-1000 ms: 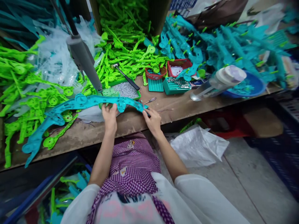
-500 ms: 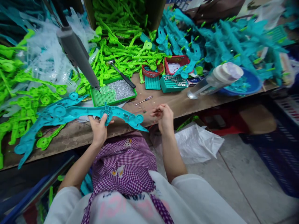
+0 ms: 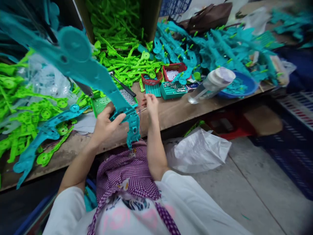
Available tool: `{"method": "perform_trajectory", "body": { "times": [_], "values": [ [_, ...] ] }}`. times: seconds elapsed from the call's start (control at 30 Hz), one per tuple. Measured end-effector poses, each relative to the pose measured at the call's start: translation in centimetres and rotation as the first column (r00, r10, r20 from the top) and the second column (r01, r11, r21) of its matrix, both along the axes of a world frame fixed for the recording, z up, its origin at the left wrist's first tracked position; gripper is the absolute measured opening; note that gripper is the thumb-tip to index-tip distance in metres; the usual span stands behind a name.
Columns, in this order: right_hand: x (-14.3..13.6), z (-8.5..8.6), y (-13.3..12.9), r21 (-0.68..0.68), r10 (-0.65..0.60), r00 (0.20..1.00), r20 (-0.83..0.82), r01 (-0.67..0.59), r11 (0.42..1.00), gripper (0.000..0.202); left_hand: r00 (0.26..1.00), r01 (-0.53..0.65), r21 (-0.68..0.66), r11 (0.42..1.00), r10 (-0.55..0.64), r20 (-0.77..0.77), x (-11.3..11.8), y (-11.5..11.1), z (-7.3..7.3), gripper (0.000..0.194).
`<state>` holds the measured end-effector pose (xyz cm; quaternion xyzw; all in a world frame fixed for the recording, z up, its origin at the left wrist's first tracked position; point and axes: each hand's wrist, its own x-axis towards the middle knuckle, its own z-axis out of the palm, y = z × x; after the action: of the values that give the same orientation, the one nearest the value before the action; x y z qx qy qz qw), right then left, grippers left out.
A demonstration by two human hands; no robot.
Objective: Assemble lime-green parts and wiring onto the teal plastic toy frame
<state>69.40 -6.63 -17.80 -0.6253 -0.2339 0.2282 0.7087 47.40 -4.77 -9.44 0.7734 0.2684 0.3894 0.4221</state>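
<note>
Nearest me is the purple checked apron [image 3: 127, 163], right against the bench [image 3: 168, 112]. Just past it, at eleven o'clock, the left hand [image 3: 104, 129] has a long turquoise piece [image 3: 95, 73] near its lower end, thumb on one side, fingers bent round the other. The piece is up off the bench, its broad end rising toward ten o'clock. With so much length beyond one grip, I'd worry about it twisting or dipping if the thumb slips.

At about twelve-thirty, the right hand [image 3: 152, 104] is low over the bench, fingers curled in close together. A thin metal shaft [image 3: 141, 111] lies beside the fingertips; whether they pinch it I can't tell. A careless nudge could roll it off line.

Out at ten o'clock a second turquoise piece [image 3: 46, 132] rests on the bench. Behind the raised one, toward eleven, sits the green tray [image 3: 100, 104] with its small metal bits [image 3: 127, 97]; a low swing could clip the rim and scatter them. The grey tool [image 3: 85, 89] is close behind too, easy to knock. Farther off, at one o'clock, stands a teal box [image 3: 171, 95], and toward twelve, the bright green heap [image 3: 119, 62].
</note>
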Motion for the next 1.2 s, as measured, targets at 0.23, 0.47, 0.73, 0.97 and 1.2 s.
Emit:
{"method": "perform_trajectory", "body": {
  "times": [0.23,0.47,0.73,0.97,1.2],
  "values": [
    [0.3,-2.6,-8.5,-0.096,-0.215,0.894,0.394,0.272,0.957,0.051,0.999,0.038,-0.141,0.989,-0.039,-0.007,3.6,5.2,-2.7,0.041],
    [-6.3,-1.6,-5.8,-0.134,0.395,0.862,0.317,-0.372,0.919,0.038,0.989,-0.008,-0.327,0.945,0.056,0.137,4.0,7.4,-5.4,0.059],
    [-6.7,-0.6,-1.7,-0.118,0.372,0.842,0.391,-0.355,0.928,0.031,0.995,0.103,-0.492,0.865,-0.096,0.04,2.5,3.1,-11.3,0.069],
    [7.1,1.0,-4.8,-0.193,-0.035,0.734,0.679,0.224,0.955,0.034,0.997,-0.083,-0.465,0.881,0.073,-0.038,2.6,4.4,-12.8,0.048],
    [16.0,0.4,-4.4,-0.58,0.25,0.613,0.75,0.426,0.695,0.024,0.994,-0.056,-0.359,0.932,0.019,-0.104,2.4,4.1,-12.9,0.042]
  ]
}}
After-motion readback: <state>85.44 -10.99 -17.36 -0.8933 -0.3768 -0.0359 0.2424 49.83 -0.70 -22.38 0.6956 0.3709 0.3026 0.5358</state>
